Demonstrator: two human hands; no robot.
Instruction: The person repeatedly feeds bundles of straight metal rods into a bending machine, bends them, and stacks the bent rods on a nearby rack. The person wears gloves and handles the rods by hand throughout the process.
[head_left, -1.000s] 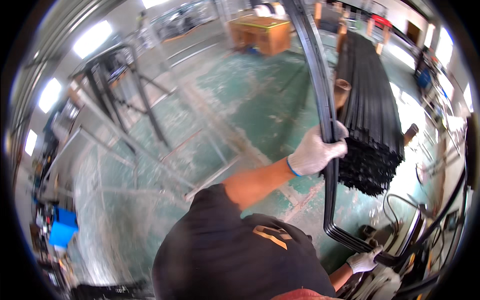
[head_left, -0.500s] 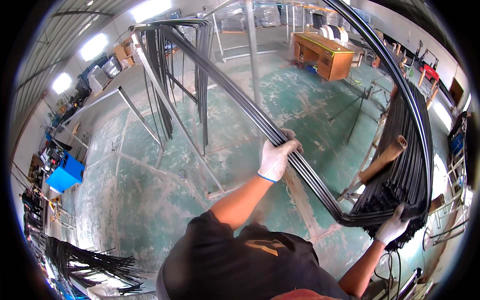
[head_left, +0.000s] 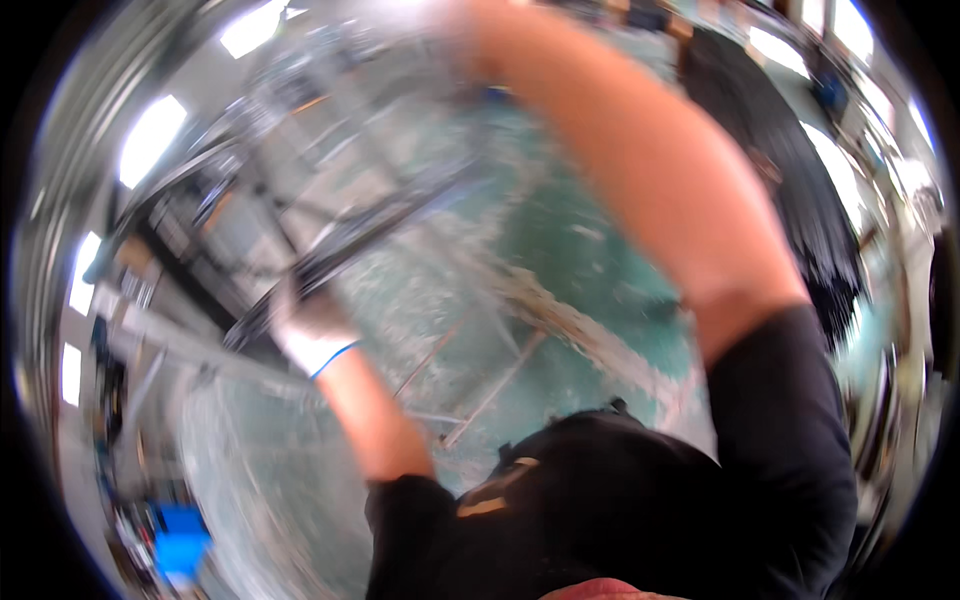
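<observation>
Left hand (head_left: 310, 332), white glove with blue cuff, is left of centre in the frame. Fingers look closed round the dark bars (head_left: 375, 230); individual fingers smear together, so can't count bars or say how hard I'm gripping.

Bars slant from just left of my glove up toward the upper middle, where the far end fades into blur. Can't tell where they end up there.

Right hand (head_left: 408, 14) is a pale smear at the top edge, my bare forearm (head_left: 640, 170) arching over from the right. Can't tell if those fingers are spread, pressed together or pinching anything. Can't confirm contact with the bars either.

Upper left: pale metal rack (head_left: 215, 352), more dark lengths (head_left: 190, 265) on it. The held bars' near end overlaps the rack in view; touching or just in front, can't tell. Big black stack (head_left: 775, 170) upper right, well apart from my left hand. Blue bin (head_left: 180, 540) lower left. Green floor (head_left: 600, 285) below the bars.

My read: step in hand is placing the bars at the rack, probably not released yet. Next move calls for lining them up with the lengths there, controlling the far end, and letting go only once the rack has the weight. Main risk: far end swinging into the frame.
</observation>
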